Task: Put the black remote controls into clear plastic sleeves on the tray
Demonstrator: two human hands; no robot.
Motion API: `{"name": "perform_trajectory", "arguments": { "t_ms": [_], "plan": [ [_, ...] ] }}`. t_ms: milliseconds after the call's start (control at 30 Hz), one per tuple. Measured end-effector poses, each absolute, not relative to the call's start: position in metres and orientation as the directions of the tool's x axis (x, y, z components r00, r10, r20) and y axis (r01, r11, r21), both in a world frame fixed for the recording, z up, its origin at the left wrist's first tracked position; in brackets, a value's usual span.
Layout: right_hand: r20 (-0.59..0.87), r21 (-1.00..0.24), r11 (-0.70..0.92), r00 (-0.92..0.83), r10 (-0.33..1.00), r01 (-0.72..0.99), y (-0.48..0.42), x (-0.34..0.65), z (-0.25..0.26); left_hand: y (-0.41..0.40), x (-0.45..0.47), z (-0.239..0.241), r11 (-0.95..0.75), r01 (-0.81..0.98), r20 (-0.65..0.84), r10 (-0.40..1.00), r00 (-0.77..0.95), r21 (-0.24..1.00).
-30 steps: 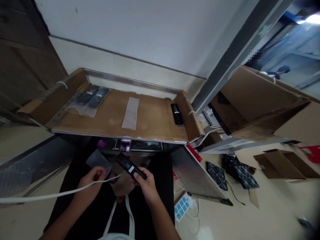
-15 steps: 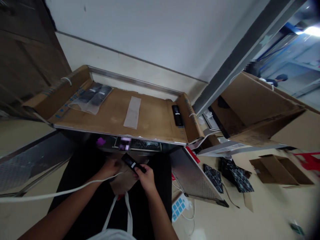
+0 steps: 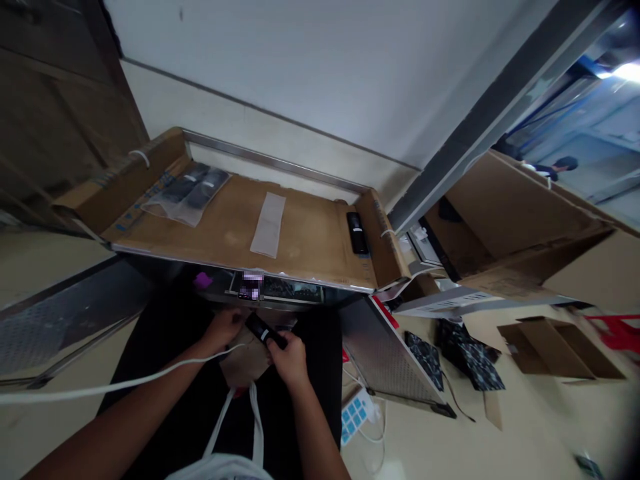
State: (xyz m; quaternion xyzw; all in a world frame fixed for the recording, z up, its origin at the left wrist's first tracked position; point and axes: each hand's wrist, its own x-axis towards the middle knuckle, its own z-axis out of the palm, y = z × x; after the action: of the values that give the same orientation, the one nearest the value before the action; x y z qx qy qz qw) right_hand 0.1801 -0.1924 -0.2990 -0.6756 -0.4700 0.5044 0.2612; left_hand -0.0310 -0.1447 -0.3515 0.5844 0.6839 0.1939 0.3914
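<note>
Right hand (image 3: 290, 357) grips near end of slim black oblong handset (image 3: 260, 329), tip toward ten o'clock. Left hand (image 3: 227, 327) sits at its nine o'clock, fingers curled; contents, if any, unclear. Brown cardboard-lined shelf (image 3: 313, 233) at twelve.

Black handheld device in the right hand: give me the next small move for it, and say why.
Probably bring the left hand onto the free end of the black handheld device to steady it. The right hand grips only the opposite end, and the left hand is close beside the free one; whether its fingers hold anything is too unclear to tell.
</note>
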Motion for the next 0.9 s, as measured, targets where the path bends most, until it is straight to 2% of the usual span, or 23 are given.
{"name": "perform_trajectory", "arguments": {
  "t_ms": [133,267,433,667,767,900],
  "plan": [
    [-0.320,-0.782,-0.284,0.034,0.947,0.555,-0.194,0.180,-0.295,-0.147,-0.032,-0.346,0.216,0.676,-0.293,0.956,0.001,0.705],
    [-0.295,-0.776,-0.256,0.026,0.955,0.577,-0.195,0.181,-0.291,-0.150,-0.029,-0.345,0.164,0.705,-0.255,0.967,0.024,0.690],
    [-0.316,-0.801,-0.285,0.033,0.948,0.527,-0.195,0.182,-0.295,-0.153,-0.028,-0.352,0.112,0.685,-0.235,0.968,0.089,0.720],
    [-0.538,-0.799,-0.535,0.072,0.840,0.273,-0.189,0.181,-0.314,-0.154,-0.027,-0.361,0.053,0.688,-0.212,0.966,0.148,0.723],
    [-0.546,-0.818,-0.544,0.046,0.836,0.185,-0.188,0.179,-0.317,-0.154,-0.025,-0.364,0.023,0.665,-0.174,0.972,0.161,0.746],
    [-0.505,-0.836,-0.489,0.000,0.863,0.248,-0.192,0.178,-0.314,-0.154,-0.025,-0.364,0.038,0.669,-0.184,0.971,0.150,0.742]
  ]
}}
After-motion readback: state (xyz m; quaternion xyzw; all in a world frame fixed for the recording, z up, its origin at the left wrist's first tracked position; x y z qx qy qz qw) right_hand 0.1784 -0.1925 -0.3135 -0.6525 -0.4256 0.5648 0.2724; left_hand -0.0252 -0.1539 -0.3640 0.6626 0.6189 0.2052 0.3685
